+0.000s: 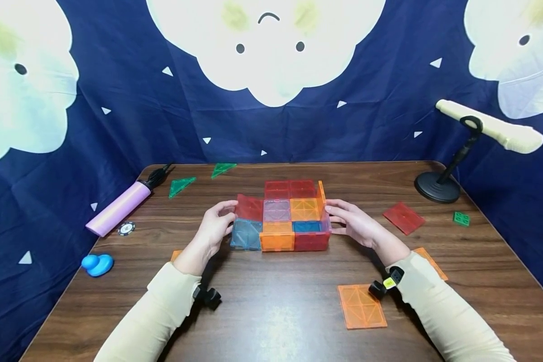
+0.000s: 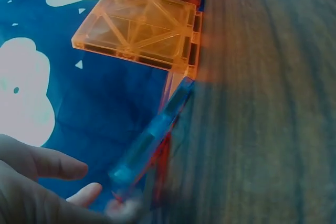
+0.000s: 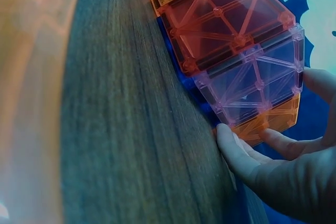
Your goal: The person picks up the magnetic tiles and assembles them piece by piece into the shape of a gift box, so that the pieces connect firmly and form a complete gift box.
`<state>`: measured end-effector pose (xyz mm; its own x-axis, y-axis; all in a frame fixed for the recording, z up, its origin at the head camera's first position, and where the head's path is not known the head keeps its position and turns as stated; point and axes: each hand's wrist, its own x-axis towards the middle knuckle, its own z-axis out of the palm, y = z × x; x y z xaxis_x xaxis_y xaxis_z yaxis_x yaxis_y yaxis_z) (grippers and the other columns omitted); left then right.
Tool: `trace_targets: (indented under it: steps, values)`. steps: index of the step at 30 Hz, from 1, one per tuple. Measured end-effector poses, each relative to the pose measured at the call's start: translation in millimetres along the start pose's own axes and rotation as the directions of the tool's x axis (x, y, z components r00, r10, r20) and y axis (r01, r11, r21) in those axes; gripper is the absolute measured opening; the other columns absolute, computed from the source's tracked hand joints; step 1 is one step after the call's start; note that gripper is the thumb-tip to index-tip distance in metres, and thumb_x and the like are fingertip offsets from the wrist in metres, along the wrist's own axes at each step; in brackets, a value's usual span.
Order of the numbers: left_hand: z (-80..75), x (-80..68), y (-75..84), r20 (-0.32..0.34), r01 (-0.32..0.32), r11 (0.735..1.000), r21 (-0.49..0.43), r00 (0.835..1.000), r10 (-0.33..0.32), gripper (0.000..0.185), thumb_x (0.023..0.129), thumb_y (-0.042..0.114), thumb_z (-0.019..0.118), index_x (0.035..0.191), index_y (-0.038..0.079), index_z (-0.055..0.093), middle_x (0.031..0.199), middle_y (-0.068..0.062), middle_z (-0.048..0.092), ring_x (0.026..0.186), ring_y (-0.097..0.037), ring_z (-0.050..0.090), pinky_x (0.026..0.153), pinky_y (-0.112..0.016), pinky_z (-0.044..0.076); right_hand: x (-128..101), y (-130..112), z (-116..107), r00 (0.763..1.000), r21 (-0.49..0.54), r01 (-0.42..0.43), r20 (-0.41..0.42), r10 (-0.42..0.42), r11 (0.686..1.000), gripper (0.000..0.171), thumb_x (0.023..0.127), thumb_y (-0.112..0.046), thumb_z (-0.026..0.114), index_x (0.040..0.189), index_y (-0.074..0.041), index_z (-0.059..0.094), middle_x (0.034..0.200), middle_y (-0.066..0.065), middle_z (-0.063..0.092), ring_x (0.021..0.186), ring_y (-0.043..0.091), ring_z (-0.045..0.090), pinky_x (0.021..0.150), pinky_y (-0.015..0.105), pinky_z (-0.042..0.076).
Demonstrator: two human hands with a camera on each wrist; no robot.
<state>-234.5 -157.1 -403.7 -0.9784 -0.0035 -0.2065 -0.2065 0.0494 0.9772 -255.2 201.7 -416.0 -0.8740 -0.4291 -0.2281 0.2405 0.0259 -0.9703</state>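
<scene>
Seated at a wooden table [image 1: 271, 311], a person works both hands at a magnetic tile structure [image 1: 282, 216] near the table's middle. Its long axis runs left to right across the table, parallel to the near edge, with a flat floor of coloured squares and raised walls along the front, back and right. The left hand [image 1: 214, 229] pinches the tilted red tile [image 1: 250, 207] at the left end, above a blue tile [image 1: 246, 234] lying flat. The right hand [image 1: 353, 223] rests with straight fingers against the upright right wall, thumb and fingertips touching its lower tiles in the right wrist view. A loose orange tile [image 1: 361, 305] lies nearer the person, a loose red tile [image 1: 403, 217] farther right.
</scene>
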Motion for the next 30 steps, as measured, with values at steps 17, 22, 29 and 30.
trace_targets:
  steps: [17,22,29,30]
  values:
    - [17.7,-0.1,-4.6,0.264,0.063,0.993,-0.104,0.964,-0.034,0.047,0.106,0.012,0.051,0.149,-0.003,0.041,0.146,-0.026,0.048,0.128,-0.036,0.052,0.096,-0.041,0.052,1,1,-2,1.0,0.011,-0.006,0.016,0.006,1.0,0.061,0.108,-0.026,0.05,0.157,0.002,0.026,0.151,0.028,0.039,0.12,0.025,0.057,0.095,0.038,0.053]
    - [28.3,-8.1,-2.5,0.212,0.063,0.994,-0.089,0.976,-0.042,0.047,0.105,0.016,0.05,0.147,-0.004,0.042,0.144,-0.024,0.047,0.125,-0.035,0.05,0.097,-0.043,0.05,1,-1,-3,1.0,-0.022,0.0,0.01,0.0,1.0,0.062,0.108,-0.029,0.049,0.157,0.002,0.025,0.151,0.028,0.04,0.119,0.024,0.057,0.095,0.038,0.053]
    - [43.8,-35.4,-4.6,0.182,0.13,0.987,-0.09,0.977,-0.112,0.058,0.103,0.028,0.052,0.153,0.003,0.034,0.155,-0.02,0.035,0.138,-0.041,0.032,0.104,-0.063,0.04,15,-12,-6,0.995,-0.09,0.058,-0.08,-0.066,0.994,0.061,0.11,-0.035,0.045,0.157,-0.001,0.028,0.153,0.026,0.04,0.133,0.034,0.049,0.106,0.043,0.046]
    - [46.4,-39.1,-6.0,0.179,0.133,0.986,-0.105,0.977,-0.113,0.059,0.103,0.027,0.052,0.153,0.003,0.033,0.155,-0.02,0.034,0.139,-0.041,0.03,0.103,-0.063,0.04,18,-14,-6,0.993,-0.099,0.074,-0.088,-0.083,0.992,0.062,0.11,-0.036,0.045,0.158,-0.001,0.028,0.155,0.025,0.038,0.137,0.036,0.045,0.109,0.045,0.043]
